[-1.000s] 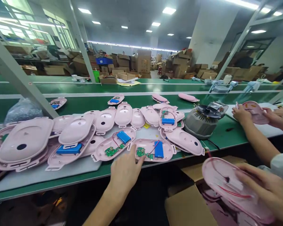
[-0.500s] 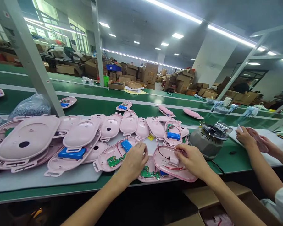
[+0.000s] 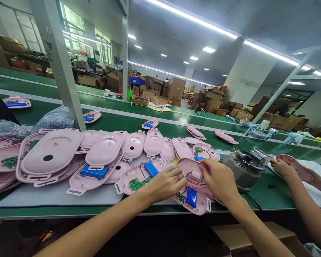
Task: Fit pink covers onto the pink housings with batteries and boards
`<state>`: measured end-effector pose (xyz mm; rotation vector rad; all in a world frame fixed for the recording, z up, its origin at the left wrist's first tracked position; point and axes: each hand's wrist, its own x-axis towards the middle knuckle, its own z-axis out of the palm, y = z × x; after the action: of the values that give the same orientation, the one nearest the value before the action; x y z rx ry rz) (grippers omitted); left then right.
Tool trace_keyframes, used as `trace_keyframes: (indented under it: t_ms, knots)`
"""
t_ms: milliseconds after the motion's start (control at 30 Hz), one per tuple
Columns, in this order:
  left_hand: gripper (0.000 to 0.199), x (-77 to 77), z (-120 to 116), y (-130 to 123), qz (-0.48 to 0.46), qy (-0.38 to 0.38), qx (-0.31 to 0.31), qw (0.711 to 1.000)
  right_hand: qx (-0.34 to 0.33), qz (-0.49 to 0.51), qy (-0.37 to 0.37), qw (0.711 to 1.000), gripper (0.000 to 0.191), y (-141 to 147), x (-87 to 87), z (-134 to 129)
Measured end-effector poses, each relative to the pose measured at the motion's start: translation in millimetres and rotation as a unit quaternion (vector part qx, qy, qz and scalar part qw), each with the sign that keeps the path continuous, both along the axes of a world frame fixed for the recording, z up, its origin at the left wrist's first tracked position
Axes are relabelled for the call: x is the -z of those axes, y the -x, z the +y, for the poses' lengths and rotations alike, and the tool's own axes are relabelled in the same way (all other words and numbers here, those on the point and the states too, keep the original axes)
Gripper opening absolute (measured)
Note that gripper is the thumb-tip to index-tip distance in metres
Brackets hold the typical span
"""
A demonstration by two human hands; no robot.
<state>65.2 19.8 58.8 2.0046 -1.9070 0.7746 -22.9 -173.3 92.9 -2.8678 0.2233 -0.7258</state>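
My right hand (image 3: 219, 178) is closed on the upper edge of a pink shell half (image 3: 186, 165), which is tilted up. Inside that shell sit a white block (image 3: 196, 175) and red wires. My left hand (image 3: 167, 184) reaches in from the left with curled fingers at the shell's lower left edge; what its fingertips pinch is hidden. Beneath both hands lies another pink shell half (image 3: 202, 208) with a blue battery (image 3: 191, 197) and a partly covered green circuit board. Left of my left hand, an open shell holds a green circuit board (image 3: 139, 183) and a blue battery (image 3: 151, 169).
Several pink shells (image 3: 52, 151) are stacked along the left of the green bench (image 3: 69, 212). A grey faceted device (image 3: 238, 171) stands to the right. Beyond it, a co-worker's hands (image 3: 285, 169) hold a pink shell (image 3: 296, 166). An open cardboard box (image 3: 254, 233) is below the bench edge.
My left hand has moved right, from beside the left open shell to the held shell. The shell underneath has turned, showing more of its blue battery. The camera view has swung left.
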Motion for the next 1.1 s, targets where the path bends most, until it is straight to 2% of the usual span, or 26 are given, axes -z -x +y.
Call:
trace_keyframes:
  t_ms: [100, 167, 233, 367, 467, 567, 633, 700, 767, 867, 967, 1033, 1100]
  knots:
    - [0.017, 5.3, 2.3, 2.6, 0.108, 0.021, 0.012, 0.994, -0.004, -0.031, 0.005, 0.999, 0.025, 0.3, 2.5, 3.9]
    - [0.015, 12.0, 2.4, 5.7, 0.201, 0.053, -0.002, 0.978, -0.03, -0.038, 0.0, 0.999, 0.025, 0.9, 3.1, 4.4]
    - [0.015, 19.1, 1.7, 8.1, 0.29, 0.104, -0.036, 0.951, -0.053, -0.038, -0.002, 0.998, 0.024, 2.0, 2.5, 1.7]
    - [0.019, 29.0, 1.5, 8.2, 0.43, 0.203, -0.099, 0.874, -0.077, -0.03, 0.002, 0.997, 0.02, 5.0, -0.3, -13.2]
    - [0.019, 29.3, 3.5, 7.9, 0.462, 0.224, -0.094, 0.853, -0.104, -0.012, -0.005, 0.995, 0.017, 5.4, -1.1, -22.0]
    - [0.013, 26.3, 5.0, 8.3, 0.45, 0.221, -0.063, 0.863, -0.135, -0.002, -0.017, 0.991, 0.018, 3.5, -0.8, -19.0]
    - [0.009, 26.0, 4.5, 7.7, 0.456, 0.226, -0.047, 0.859, -0.152, -0.003, -0.032, 0.988, 0.018, 1.2, -0.6, -12.5]
    - [0.008, 28.4, 2.5, 6.0, 0.489, 0.236, -0.044, 0.838, -0.159, -0.006, -0.062, 0.985, 0.016, -2.1, -0.5, -6.3]
    - [0.011, 32.5, -0.1, 4.2, 0.538, 0.249, -0.056, 0.804, -0.151, 0.0, -0.088, 0.985, 0.014, -7.0, 0.2, -1.8]
    - [0.03, 36.6, -2.4, 3.1, 0.595, 0.263, -0.076, 0.755, -0.136, 0.021, -0.076, 0.987, 0.014, -18.3, 4.0, 4.3]
    - [0.036, 33.1, -2.2, 3.2, 0.624, 0.265, -0.07, 0.731, -0.139, 0.029, -0.056, 0.988, 0.019, -32.9, 9.9, 14.7]
    - [0.038, 28.2, -1.1, 1.4, 0.628, 0.254, -0.069, 0.732, -0.143, 0.027, -0.061, 0.987, 0.015, -41.9, 12.1, 23.3]
    - [0.034, 24.6, 0.6, -3.6, 0.605, 0.214, -0.095, 0.761, -0.15, 0.02, -0.08, 0.985, 0.012, -48.3, 11.4, 29.4]
